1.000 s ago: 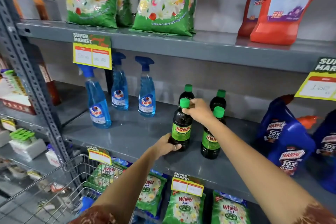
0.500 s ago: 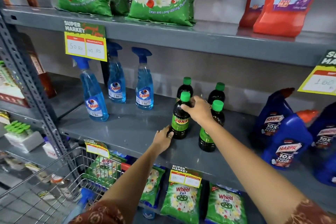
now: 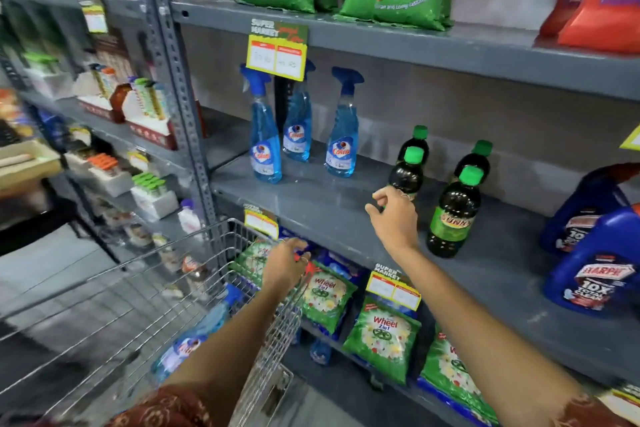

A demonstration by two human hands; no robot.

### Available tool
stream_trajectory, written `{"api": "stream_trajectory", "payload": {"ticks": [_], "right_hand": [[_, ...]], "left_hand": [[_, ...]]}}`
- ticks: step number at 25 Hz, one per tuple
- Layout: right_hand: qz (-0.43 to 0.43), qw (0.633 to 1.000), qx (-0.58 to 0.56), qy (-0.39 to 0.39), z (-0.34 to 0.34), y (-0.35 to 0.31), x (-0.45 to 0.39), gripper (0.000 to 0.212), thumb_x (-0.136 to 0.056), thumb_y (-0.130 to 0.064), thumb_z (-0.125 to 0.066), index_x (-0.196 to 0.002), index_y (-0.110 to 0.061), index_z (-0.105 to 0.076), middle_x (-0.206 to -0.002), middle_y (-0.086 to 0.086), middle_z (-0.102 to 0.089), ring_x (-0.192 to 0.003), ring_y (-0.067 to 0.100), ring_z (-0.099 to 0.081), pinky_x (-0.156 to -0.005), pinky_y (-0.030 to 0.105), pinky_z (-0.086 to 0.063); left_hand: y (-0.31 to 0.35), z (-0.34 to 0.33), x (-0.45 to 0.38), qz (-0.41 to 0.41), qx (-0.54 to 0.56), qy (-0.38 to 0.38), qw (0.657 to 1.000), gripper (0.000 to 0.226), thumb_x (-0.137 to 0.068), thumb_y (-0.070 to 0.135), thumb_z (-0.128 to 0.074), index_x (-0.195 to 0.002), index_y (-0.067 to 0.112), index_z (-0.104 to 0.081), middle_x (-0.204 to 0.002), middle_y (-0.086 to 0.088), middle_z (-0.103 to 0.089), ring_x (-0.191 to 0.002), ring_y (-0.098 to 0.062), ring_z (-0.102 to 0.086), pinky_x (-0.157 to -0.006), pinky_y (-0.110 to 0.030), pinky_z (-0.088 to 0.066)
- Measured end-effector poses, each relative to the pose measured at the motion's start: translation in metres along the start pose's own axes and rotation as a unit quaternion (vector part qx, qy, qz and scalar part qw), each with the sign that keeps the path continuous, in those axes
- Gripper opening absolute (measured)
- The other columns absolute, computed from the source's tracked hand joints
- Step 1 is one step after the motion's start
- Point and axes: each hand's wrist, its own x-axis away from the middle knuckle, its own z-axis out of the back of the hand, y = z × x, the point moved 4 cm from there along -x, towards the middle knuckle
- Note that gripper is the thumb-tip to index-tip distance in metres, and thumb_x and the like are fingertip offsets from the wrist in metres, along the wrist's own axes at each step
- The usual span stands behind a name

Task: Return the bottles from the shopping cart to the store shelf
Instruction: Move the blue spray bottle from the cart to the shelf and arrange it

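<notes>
Four dark Sunny bottles with green caps stand on the grey middle shelf [image 3: 311, 204]. The front left bottle [image 3: 408, 174] stands upright just behind my right hand [image 3: 394, 220], which hovers in front of it with loose, spread fingers and holds nothing. The front right bottle [image 3: 454, 215] stands apart, further right. My left hand [image 3: 285, 269] is lower, over the far corner of the wire shopping cart [image 3: 166, 256], and holds nothing. A blue Colin spray bottle [image 3: 194, 340] lies inside the cart.
Three blue Colin spray bottles [image 3: 265, 146] stand at the left of the middle shelf. Blue Harpic bottles [image 3: 595, 263] stand at its right. Green Wheel detergent bags [image 3: 382, 336] fill the shelf below, with more on the top shelf. A perforated steel upright [image 3: 180, 97] separates the left bay.
Both hands have let go of the front left dark bottle, which now stands alone. My left hand dropped down to the cart; my right hand pulled back slightly. The view swung left.
</notes>
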Motion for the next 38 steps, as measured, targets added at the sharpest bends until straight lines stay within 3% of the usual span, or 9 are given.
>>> {"api": "stream_trajectory", "payload": {"ticks": [2,6,13,17,21,25,30,33,38], "right_hand": [[0.013,0.999,-0.01,-0.031,-0.022,-0.007,0.02,0.018,-0.08,-0.01,-0.063,-0.097,-0.005,-0.062,-0.098,0.015,-0.067,-0.095,0.031,-0.06,-0.082,0.036,-0.045],[0.029,0.993,-0.022,-0.115,-0.074,-0.023,0.059,0.018,-0.081,-0.011,-0.063,-0.098,-0.007,-0.061,-0.1,0.013,-0.065,-0.095,0.026,-0.059,-0.083,0.034,-0.045],[0.051,0.958,0.031,-0.282,-0.215,-0.053,0.088,0.017,-0.081,-0.011,-0.062,-0.097,-0.007,-0.061,-0.103,0.012,-0.067,-0.095,0.029,-0.061,-0.077,0.037,-0.049],[0.017,0.93,0.04,-0.365,-0.316,-0.059,0.098,0.021,-0.079,-0.011,-0.065,-0.099,-0.004,-0.061,-0.094,0.012,-0.066,-0.095,0.031,-0.061,-0.081,0.039,-0.048],[-0.055,0.904,0.061,-0.419,-0.41,-0.034,0.112,0.022,-0.08,-0.012,-0.063,-0.102,-0.006,-0.061,-0.092,0.01,-0.064,-0.084,0.026,-0.061,-0.066,0.028,-0.043],[-0.13,0.882,0.077,-0.446,-0.486,0.012,0.129,0.029,-0.081,-0.014,-0.065,-0.106,0.0,-0.06,-0.108,0.021,-0.069,-0.097,0.033,-0.065,-0.075,0.034,-0.049],[-0.319,0.841,0.038,-0.436,-0.54,0.051,0.146,0.031,-0.082,-0.017,-0.066,-0.106,-0.003,-0.054,-0.122,0.023,-0.061,-0.108,0.038,-0.06,-0.084,0.041,-0.052],[-0.454,0.781,-0.058,-0.426,-0.556,0.058,0.163,0.037,-0.082,-0.017,-0.067,-0.114,-0.007,-0.05,-0.128,0.019,-0.058,-0.109,0.036,-0.06,-0.072,0.04,-0.054],[-0.498,0.751,-0.101,-0.422,-0.561,0.056,0.172,0.048,-0.085,-0.005,-0.061,-0.128,-0.001,-0.042,-0.132,0.019,-0.054,-0.116,0.036,-0.056,-0.08,0.039,-0.045]], "left_hand": [[-0.033,0.018,0.019,0.042,-0.005,0.007,0.999,0.028,-0.085,0.014,-0.061,-0.112,0.012,-0.062,-0.108,-0.007,-0.069,-0.07,-0.023,-0.065,-0.059,-0.026,-0.051],[-0.106,0.047,0.047,0.125,-0.009,0.027,0.992,0.031,-0.079,0.008,-0.063,-0.11,0.007,-0.063,-0.115,-0.015,-0.067,-0.099,-0.029,-0.064,-0.083,-0.032,-0.051],[-0.224,0.078,0.056,0.248,0.026,0.029,0.968,0.033,-0.076,0.014,-0.068,-0.107,0.003,-0.063,-0.106,-0.015,-0.068,-0.099,-0.031,-0.063,-0.071,-0.026,-0.039],[-0.296,0.078,0.031,0.307,0.058,0.018,0.95,0.05,-0.062,0.035,-0.068,-0.099,0.003,-0.064,-0.102,-0.022,-0.067,-0.097,-0.036,-0.063,-0.081,-0.039,-0.048],[-0.354,0.07,0.014,0.361,0.055,-0.001,0.931,0.047,-0.071,0.022,-0.072,-0.113,0.007,-0.058,-0.115,-0.015,-0.064,-0.103,-0.031,-0.06,-0.087,-0.038,-0.051],[-0.407,0.061,-0.004,0.395,0.034,-0.026,0.918,0.061,-0.071,0.024,-0.071,-0.125,0.006,-0.05,-0.127,-0.021,-0.056,-0.114,-0.034,-0.055,-0.094,-0.039,-0.046],[-0.462,0.031,-0.016,0.402,-0.023,-0.166,0.9,0.096,-0.063,0.037,-0.079,-0.139,0.009,-0.029,-0.143,-0.018,-0.042,-0.13,-0.032,-0.041,-0.107,-0.038,-0.039],[-0.473,0.022,-0.02,0.383,-0.037,-0.178,0.906,0.09,-0.062,0.034,-0.08,-0.135,0.008,-0.036,-0.135,-0.018,-0.048,-0.125,-0.033,-0.044,-0.103,-0.037,-0.04],[-0.474,0.01,-0.011,0.378,-0.013,-0.173,0.909,0.076,-0.058,0.03,-0.083,-0.12,0.003,-0.047,-0.119,-0.019,-0.053,-0.11,-0.031,-0.05,-0.093,-0.038,-0.046]]}}
